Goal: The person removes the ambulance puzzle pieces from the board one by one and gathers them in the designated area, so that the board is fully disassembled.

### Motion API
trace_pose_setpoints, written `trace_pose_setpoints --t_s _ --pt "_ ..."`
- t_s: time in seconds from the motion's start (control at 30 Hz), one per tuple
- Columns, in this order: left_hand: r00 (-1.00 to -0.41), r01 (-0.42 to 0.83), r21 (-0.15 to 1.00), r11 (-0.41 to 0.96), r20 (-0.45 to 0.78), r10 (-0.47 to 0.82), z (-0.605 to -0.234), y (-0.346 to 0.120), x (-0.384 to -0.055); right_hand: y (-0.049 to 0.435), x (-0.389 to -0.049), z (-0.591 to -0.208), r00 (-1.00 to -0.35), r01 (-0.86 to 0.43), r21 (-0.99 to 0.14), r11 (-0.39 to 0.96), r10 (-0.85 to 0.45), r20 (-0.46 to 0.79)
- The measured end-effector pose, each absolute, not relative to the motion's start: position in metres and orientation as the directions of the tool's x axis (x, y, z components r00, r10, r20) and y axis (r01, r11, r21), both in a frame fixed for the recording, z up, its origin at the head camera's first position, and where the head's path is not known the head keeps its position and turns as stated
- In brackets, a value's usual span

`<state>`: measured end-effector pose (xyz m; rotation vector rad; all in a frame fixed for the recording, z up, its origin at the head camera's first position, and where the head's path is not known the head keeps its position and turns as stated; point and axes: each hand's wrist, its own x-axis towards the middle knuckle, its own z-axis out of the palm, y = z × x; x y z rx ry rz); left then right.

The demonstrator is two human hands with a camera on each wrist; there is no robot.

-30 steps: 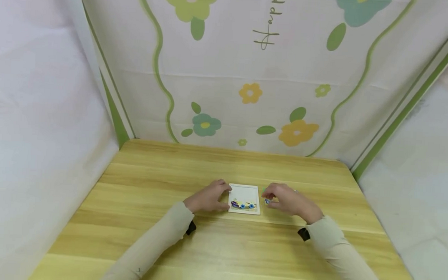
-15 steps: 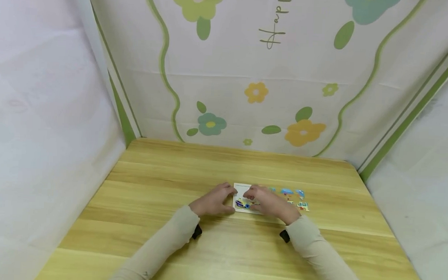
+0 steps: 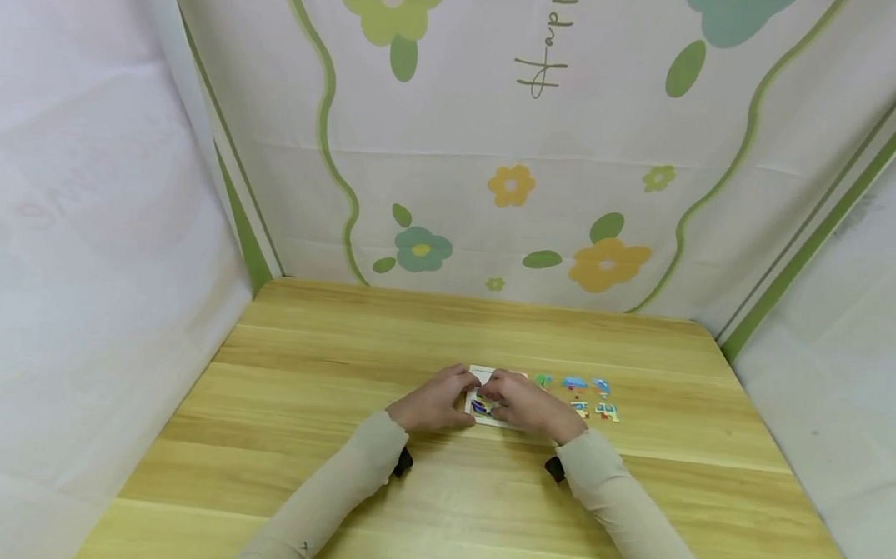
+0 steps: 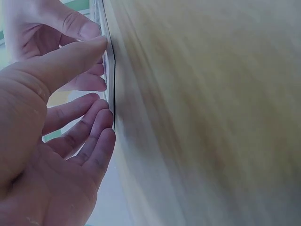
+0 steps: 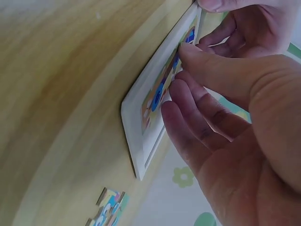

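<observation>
A white-rimmed puzzle tray (image 3: 482,369) lies on the wooden table, with joined colourful pieces along its near side. Straddling its left edge, my left hand (image 3: 433,401) touches the rim with thumb and fingertips spread apart. Over the tray, my right hand (image 3: 528,405) has its thumb and fingers close together, pinching a small puzzle piece (image 5: 177,61) down at the picture. Most of that piece is hidden by the fingers. In the right wrist view, a blue wheel (image 5: 158,96) shows among the pieces laid in the tray. Both hands nearly meet there.
Several loose puzzle pieces (image 3: 606,411) lie in rows to the right of the tray; some also show low in the right wrist view. Bare wooden table (image 3: 385,335) surrounds them. A flower-printed cloth (image 3: 437,187) stands behind, with white cloth walls at both sides.
My right hand has moved left from the loose pieces onto the tray, uncovering those pieces. My left hand stays at the tray's left edge. The head view has shifted slightly.
</observation>
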<state>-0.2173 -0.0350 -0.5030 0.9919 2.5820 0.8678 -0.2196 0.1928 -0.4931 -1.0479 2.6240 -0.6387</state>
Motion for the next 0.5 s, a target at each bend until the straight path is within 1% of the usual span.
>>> trace_pose_setpoints --t_s 0.13,0.33,0.5 --pt "-0.749 0.514 0.612 0.601 -0.020 0.662 -0.503 -0.034 -0.217 0.192 -0.222 -0.491 -0.705 -0.591 -0.492 0.639 -0.706 -0.070" --pt "-0.762 0.522 0.584 0.622 -0.008 0.647 -0.505 -0.032 -0.216 0.189 -0.225 -0.487 -0.707 -0.583 -0.489 0.649 -0.702 -0.087" --pt "-0.768 0.511 0.589 0.626 -0.013 0.640 -0.504 -0.031 -0.215 0.186 -0.226 -0.483 -0.716 -0.576 -0.500 0.646 -0.694 -0.072"
